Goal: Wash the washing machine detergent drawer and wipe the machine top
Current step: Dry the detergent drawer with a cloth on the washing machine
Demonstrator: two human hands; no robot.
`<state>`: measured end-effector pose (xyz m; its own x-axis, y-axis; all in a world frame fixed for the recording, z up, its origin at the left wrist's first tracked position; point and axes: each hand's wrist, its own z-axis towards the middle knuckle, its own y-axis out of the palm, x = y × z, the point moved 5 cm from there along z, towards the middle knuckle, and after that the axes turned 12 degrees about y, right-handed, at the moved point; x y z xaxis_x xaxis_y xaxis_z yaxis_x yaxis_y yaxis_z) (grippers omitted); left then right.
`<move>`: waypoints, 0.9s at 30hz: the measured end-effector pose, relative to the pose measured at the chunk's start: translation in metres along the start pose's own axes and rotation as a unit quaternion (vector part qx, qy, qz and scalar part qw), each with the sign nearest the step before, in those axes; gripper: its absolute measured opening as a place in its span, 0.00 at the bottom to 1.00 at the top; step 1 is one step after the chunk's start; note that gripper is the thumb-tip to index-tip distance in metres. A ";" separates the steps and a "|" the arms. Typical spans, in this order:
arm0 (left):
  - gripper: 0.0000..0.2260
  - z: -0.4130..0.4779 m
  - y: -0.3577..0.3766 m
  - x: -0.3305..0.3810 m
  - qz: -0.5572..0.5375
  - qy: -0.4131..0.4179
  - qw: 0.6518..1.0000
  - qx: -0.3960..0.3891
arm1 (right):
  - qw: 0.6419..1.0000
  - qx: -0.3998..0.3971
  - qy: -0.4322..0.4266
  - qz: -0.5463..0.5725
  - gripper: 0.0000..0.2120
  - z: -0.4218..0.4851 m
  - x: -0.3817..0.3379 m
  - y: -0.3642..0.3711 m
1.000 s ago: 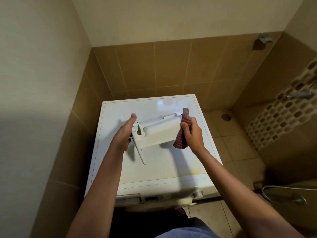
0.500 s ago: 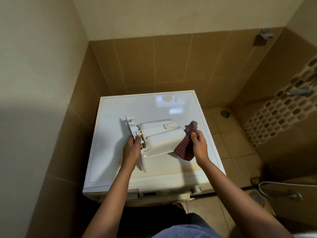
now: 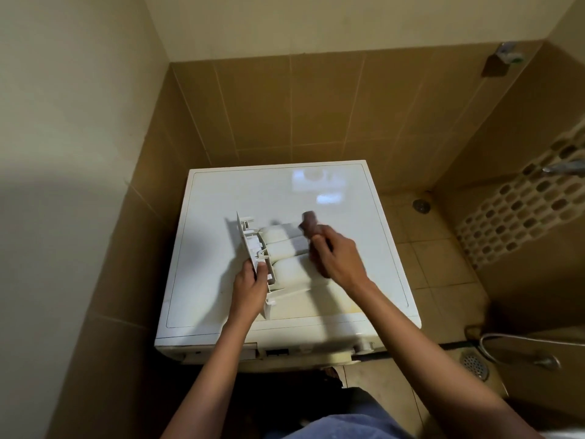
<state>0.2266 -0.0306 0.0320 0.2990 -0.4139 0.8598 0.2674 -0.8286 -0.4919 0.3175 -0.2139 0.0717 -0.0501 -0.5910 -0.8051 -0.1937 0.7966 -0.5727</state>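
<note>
Over the washer top (image 3: 221,198), the left hand (image 3: 250,288) gripped the drawer (image 3: 285,267) while the right hand (image 3: 338,258) clutched a cloth (image 3: 309,221) against it.

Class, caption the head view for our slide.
Left hand grips detergent drawer over machine top; right hand holds cloth against it.

white plastic detergent drawer (image 3: 286,269): plain white. glossy white washing machine top (image 3: 253,194): yellowish stain (image 3: 346,310) at front right corner. dark red-brown cloth (image 3: 309,220): blurred, pattern unreadable. tan wall tiles (image 3: 316,106), cream painted wall (image 3: 285,20) above. brown-and-white oval mosaic strip (image 3: 519,213). blue fabric (image 3: 342,427), bottom edge.
</note>
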 end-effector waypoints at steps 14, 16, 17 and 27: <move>0.23 0.026 0.004 0.020 0.142 -0.092 0.977 0.128 | 0.917 -0.043 -0.187 -0.351 0.28 -0.003 0.028 0.079; 0.23 0.026 0.004 0.017 0.166 -0.080 0.975 0.128 | 0.923 -0.019 -0.157 -0.350 0.29 0.009 0.041 0.060; 0.23 0.027 0.004 0.016 0.169 -0.076 0.974 0.129 | 0.931 -0.008 -0.119 -0.346 0.30 0.015 0.048 0.051; 0.23 0.030 0.005 0.015 0.127 -0.087 0.979 0.131 | 0.945 -0.087 -0.155 -0.275 0.30 0.002 0.002 0.102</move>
<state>0.2594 -0.0293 0.0381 0.5311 -0.5047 0.6806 0.3842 -0.5725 -0.7243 0.3001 -0.1335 0.0118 0.3890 -0.8224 -0.4151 -0.2657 0.3313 -0.9053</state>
